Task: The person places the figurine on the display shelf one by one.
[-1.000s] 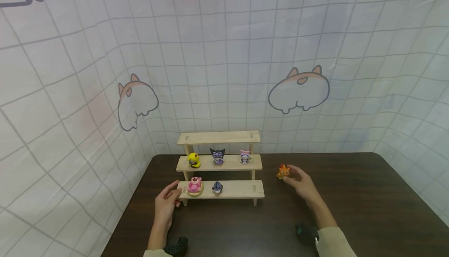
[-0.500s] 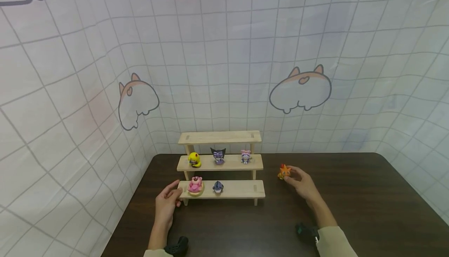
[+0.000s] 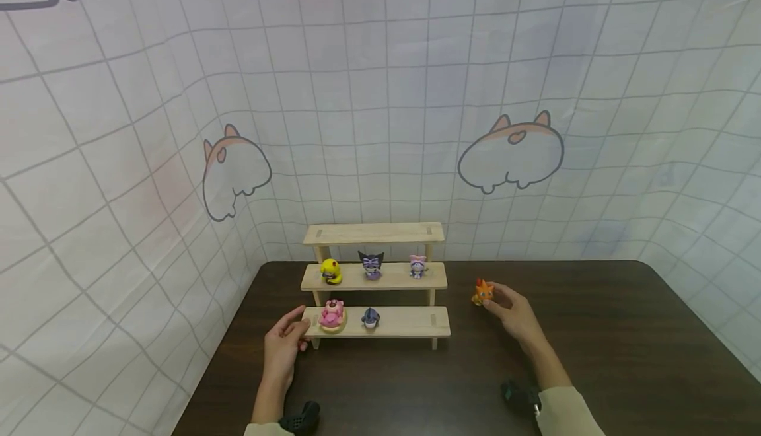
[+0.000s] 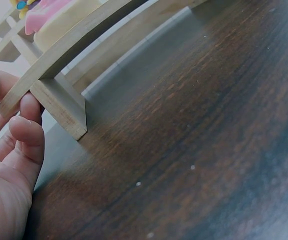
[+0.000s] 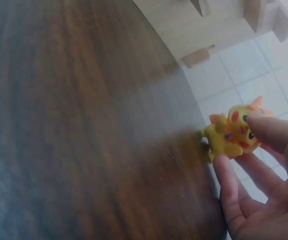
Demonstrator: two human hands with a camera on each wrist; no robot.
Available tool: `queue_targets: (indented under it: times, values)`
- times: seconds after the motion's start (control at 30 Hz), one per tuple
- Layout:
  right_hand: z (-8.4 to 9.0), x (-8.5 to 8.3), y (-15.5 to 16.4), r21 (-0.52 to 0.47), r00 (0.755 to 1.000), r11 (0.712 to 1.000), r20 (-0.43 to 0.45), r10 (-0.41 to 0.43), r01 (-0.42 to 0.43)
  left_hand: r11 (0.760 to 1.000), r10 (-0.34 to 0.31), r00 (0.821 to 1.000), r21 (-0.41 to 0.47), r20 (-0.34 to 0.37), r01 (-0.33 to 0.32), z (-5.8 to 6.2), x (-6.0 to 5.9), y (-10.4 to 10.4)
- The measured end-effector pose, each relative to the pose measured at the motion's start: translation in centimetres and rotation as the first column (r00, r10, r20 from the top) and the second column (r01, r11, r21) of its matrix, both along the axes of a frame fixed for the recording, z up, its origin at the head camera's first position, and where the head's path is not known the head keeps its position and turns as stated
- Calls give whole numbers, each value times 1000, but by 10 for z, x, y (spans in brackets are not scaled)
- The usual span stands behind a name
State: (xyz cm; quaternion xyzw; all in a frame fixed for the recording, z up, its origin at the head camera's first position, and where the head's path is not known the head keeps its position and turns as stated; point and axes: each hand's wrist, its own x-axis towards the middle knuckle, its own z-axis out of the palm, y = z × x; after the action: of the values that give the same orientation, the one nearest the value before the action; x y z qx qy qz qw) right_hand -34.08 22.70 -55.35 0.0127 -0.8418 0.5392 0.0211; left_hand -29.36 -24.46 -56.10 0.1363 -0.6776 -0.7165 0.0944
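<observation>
My left hand (image 3: 282, 347) grips the left end of the lowest step of a three-tier wooden display stand (image 3: 395, 320). In the left wrist view, fingers (image 4: 30, 106) curl under the board's end beside its leg. My right hand (image 3: 512, 310) pinches a small orange-and-yellow figurine (image 5: 228, 132) at the dark table, right of the stand. Its thumb (image 5: 271, 130) lies against the figurine's head, with the other fingers below and behind. On the lowest step sit a pink bear figurine (image 3: 331, 317) and a dark blue figurine (image 3: 370, 318).
On the middle step are a yellow figurine (image 3: 331, 271), a black-eared purple figurine (image 3: 372, 266) and a pink-bowed figurine (image 3: 418, 267). Above them runs the bare top board (image 3: 374, 232). A white grid-patterned cloth (image 3: 404, 125) hangs behind the dark wooden table (image 3: 594, 337).
The whole head view has shifted very slightly. Both hands, the stand and the figurines hold their places, and the right hand still pinches the orange-and-yellow figurine.
</observation>
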Motion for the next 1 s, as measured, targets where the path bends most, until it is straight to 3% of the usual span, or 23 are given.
queue_targets:
  times: [0.33, 0.57, 1.0]
  values:
    - [3, 3, 0, -17, 999, 1000, 25, -24, 24, 1000, -24, 999, 3, -22, 24, -2, 1, -2]
    - [8, 5, 2, -10, 1000, 1000, -5, -28, 28, 1000, -25, 999, 5, -23, 25, -2, 1, -1]
    - [48, 17, 0, -13, 993, 999, -113, 35, -37, 1000, -14, 1000, -7, -7, 13, 0, 2, -1]
